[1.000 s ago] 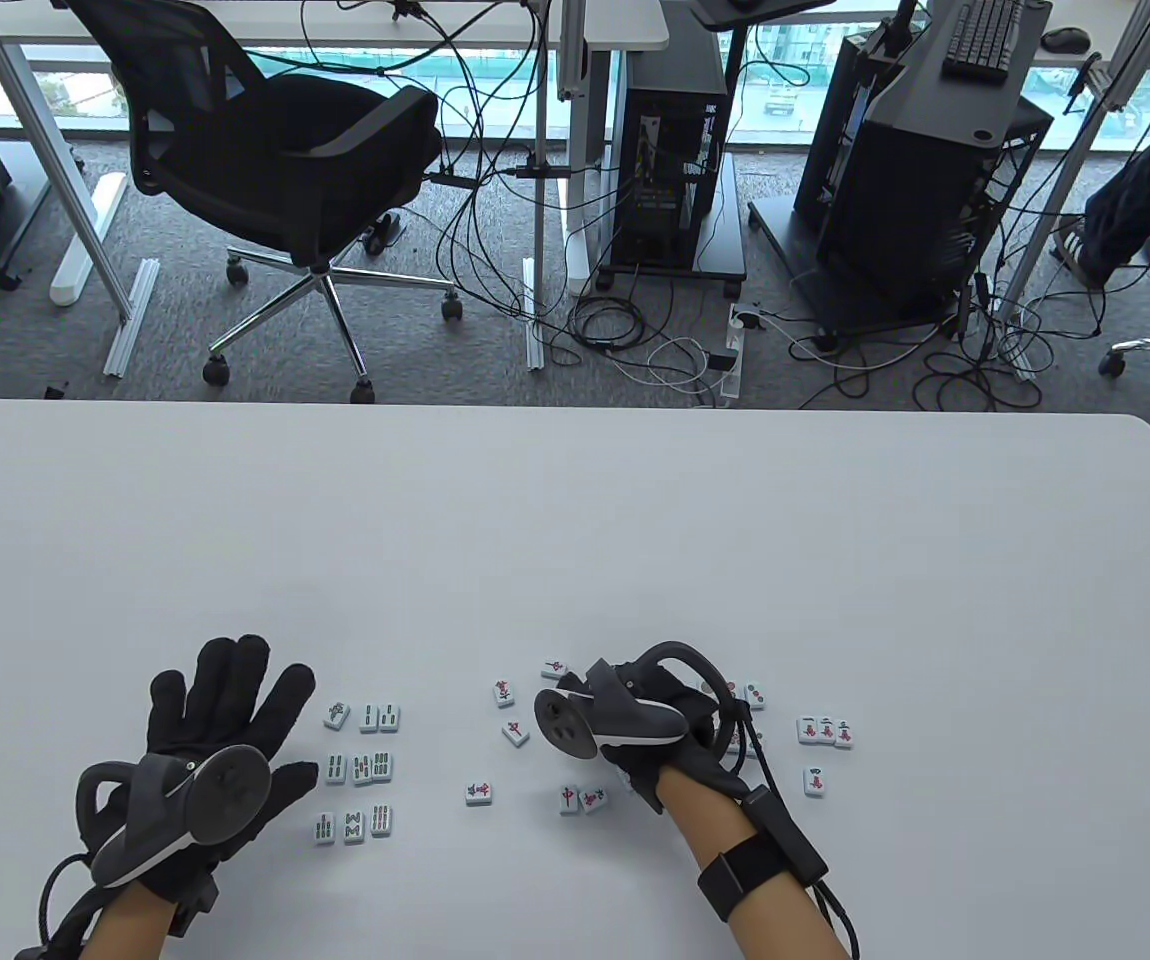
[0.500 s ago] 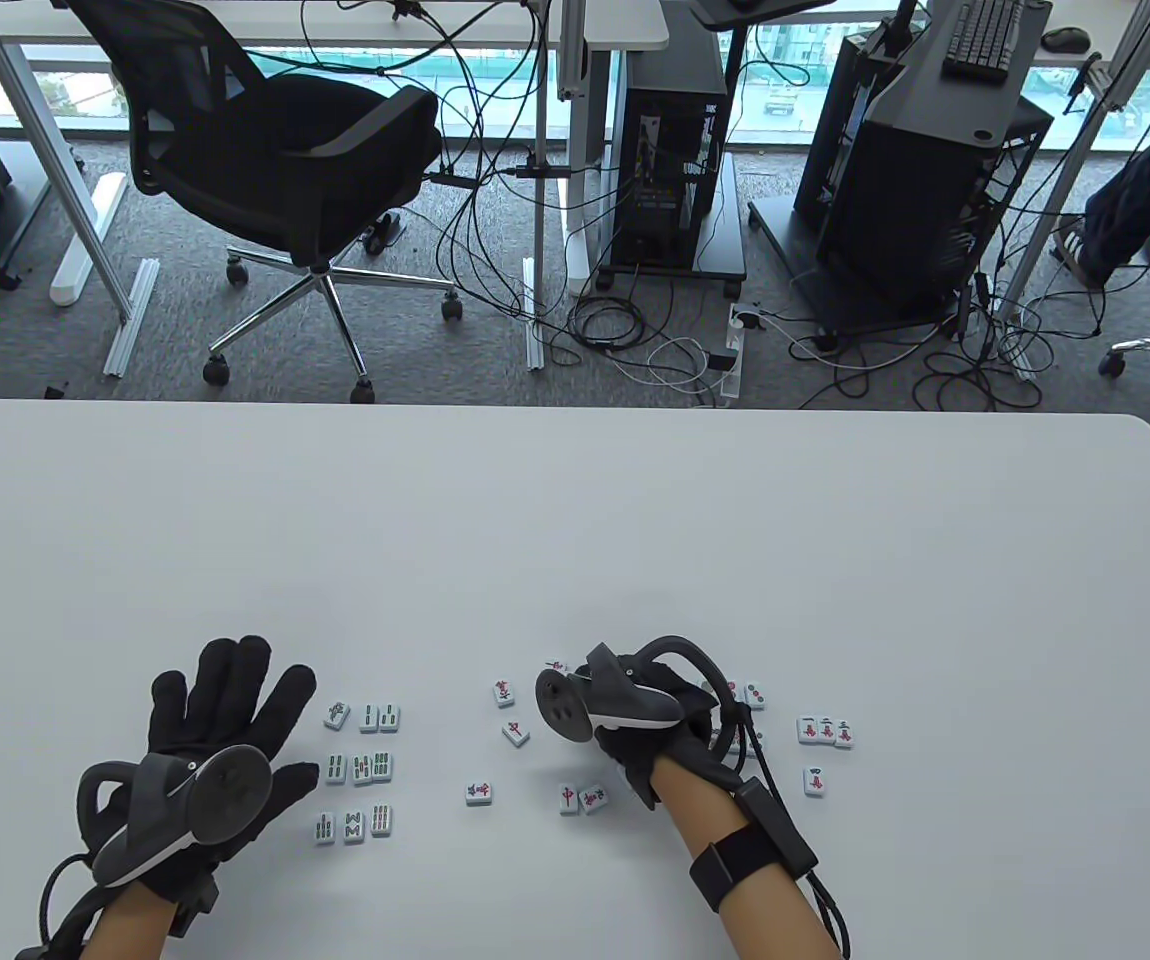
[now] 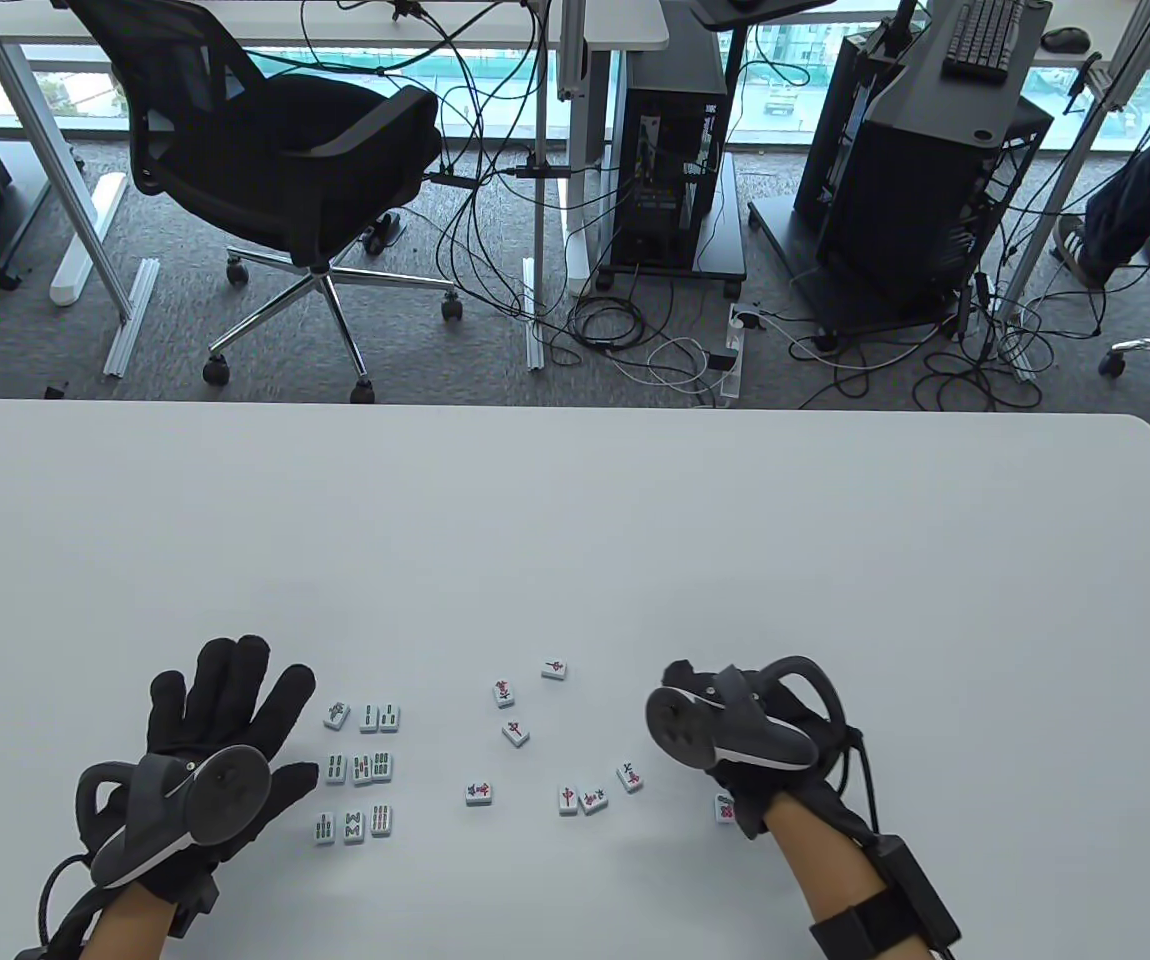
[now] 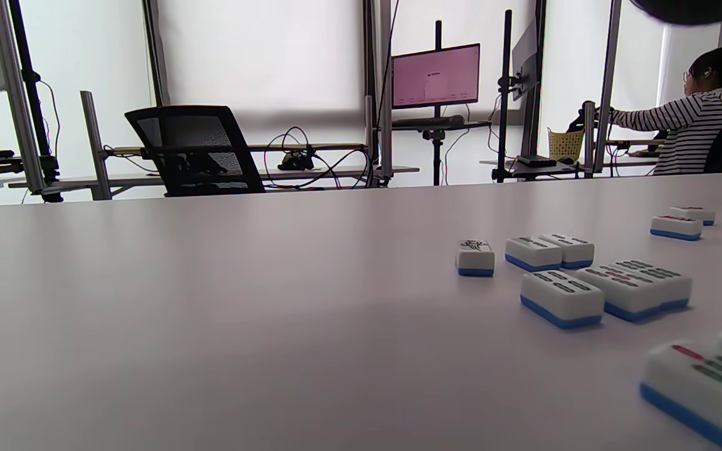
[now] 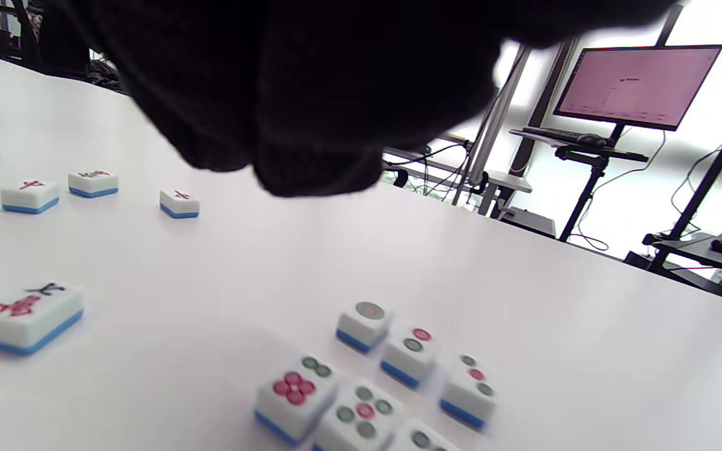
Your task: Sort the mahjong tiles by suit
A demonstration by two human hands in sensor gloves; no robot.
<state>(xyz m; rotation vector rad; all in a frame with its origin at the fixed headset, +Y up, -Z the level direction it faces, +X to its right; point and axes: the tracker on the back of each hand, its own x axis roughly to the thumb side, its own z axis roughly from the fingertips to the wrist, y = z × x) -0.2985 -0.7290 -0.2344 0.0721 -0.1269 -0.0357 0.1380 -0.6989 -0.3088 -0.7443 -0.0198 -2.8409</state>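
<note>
- The left hand lies flat on the white counter, fingers spread wide and straight. It holds nothing. A gray tracker sits on its back.
- Just right of the left hand are the bamboo tiles, face up in three short rows. They are close to the fingertips but do not touch them. In the left wrist view the same bamboo tiles show white tops and blue bottoms.
- Further right of the left hand, in the middle of the counter, the red-character tiles lie loose and apart. Two of them sit side by side and touch.
- One tile with red marks lies tilted, between that pair and the right hand.
- The right hand is far to the right of the left hand, with its own tracker on top. The tracker hides the fingers from above, so I cannot tell if they are wide or curled, or if they hold a tile.
- In the right wrist view the dark glove hangs above the dot tiles, which are bunched close together. No finger touches them there.
- From above, one dot tile peeks out at the near side of the right hand.
</note>
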